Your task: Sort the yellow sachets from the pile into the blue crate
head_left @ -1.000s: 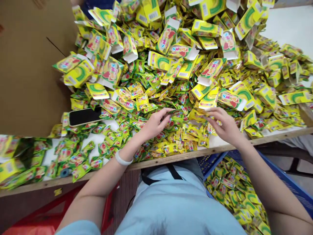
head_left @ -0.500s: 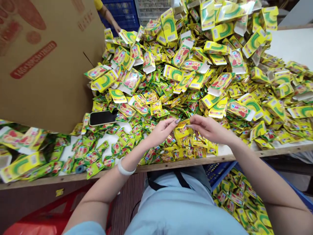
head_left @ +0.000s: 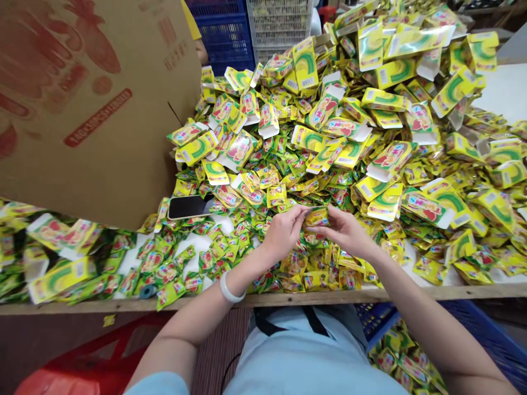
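Between my two hands, just above the heap near the table's front edge, is a small yellow candy packet (head_left: 317, 218). My left hand (head_left: 283, 231) pinches its left end between thumb and fingers. Its right end is in the fingers of my right hand (head_left: 348, 231), which are closed round it from the side. Fingers cover part of the packet, so its full shape is hidden. Below and around the hands lie yellow candy packets (head_left: 316, 280) and, farther left, small green candy packets (head_left: 222, 247).
Yellow-green cardboard boxes (head_left: 389, 159) are piled high behind my hands. A large brown carton (head_left: 102, 148) stands at the left, with a phone (head_left: 189, 207) beside it. Blue crates (head_left: 226, 38) and a person's arm (head_left: 201, 50) are behind. A filled blue basket (head_left: 374, 323) sits below the table edge.
My view has shifted, so the scene sits lower and farther right. My hands have turned the yellow packet, and my right fingers now lie farther round it. The other person's hand has drawn back behind the carton.
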{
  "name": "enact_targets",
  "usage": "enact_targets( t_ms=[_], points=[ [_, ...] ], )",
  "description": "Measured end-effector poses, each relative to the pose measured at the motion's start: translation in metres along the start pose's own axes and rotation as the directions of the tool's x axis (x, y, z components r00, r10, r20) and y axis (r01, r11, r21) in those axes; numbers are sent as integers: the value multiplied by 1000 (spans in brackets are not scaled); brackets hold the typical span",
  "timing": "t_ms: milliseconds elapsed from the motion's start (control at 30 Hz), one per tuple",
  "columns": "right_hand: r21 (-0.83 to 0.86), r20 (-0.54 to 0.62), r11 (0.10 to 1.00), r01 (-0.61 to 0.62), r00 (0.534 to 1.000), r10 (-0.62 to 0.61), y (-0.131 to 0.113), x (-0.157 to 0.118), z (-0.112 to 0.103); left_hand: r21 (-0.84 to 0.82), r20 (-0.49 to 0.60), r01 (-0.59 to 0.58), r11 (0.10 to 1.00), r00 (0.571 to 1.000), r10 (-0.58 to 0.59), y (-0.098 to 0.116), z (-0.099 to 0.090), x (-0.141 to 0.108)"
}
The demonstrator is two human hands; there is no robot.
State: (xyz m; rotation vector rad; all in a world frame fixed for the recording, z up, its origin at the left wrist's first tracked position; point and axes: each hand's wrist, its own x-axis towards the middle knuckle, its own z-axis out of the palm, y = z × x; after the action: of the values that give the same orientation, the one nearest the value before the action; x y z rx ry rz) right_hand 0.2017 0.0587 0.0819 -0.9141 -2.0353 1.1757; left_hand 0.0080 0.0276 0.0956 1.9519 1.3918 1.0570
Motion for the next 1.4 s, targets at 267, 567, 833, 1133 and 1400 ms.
enact_targets(
  t_ms=[267, 567, 833, 1133, 1400],
  points=[
    [-341, -193, 937, 74, 970, -146, 10, -35, -26, 314, 20, -221, 923, 974, 227, -5, -11, 68],
    [-422, -214, 904, 74, 960, -179, 14, -53, -45, 547, 12, -302, 781, 936, 353, -24, -25, 127],
    [61, -158, 990, 124, 981, -113, -19, -29, -31, 94, 111, -342, 935, 937, 332, 17, -47, 27],
    [240, -350, 970, 31, 935, 56, -41, -58, 5, -647, 107, 108, 755, 993, -50, 21, 7, -12],
    [-165, -403, 935, 315, 843, -356, -95, -37, -27, -526, 316, 215, 823, 948, -46, 45, -4, -24]
  ],
)
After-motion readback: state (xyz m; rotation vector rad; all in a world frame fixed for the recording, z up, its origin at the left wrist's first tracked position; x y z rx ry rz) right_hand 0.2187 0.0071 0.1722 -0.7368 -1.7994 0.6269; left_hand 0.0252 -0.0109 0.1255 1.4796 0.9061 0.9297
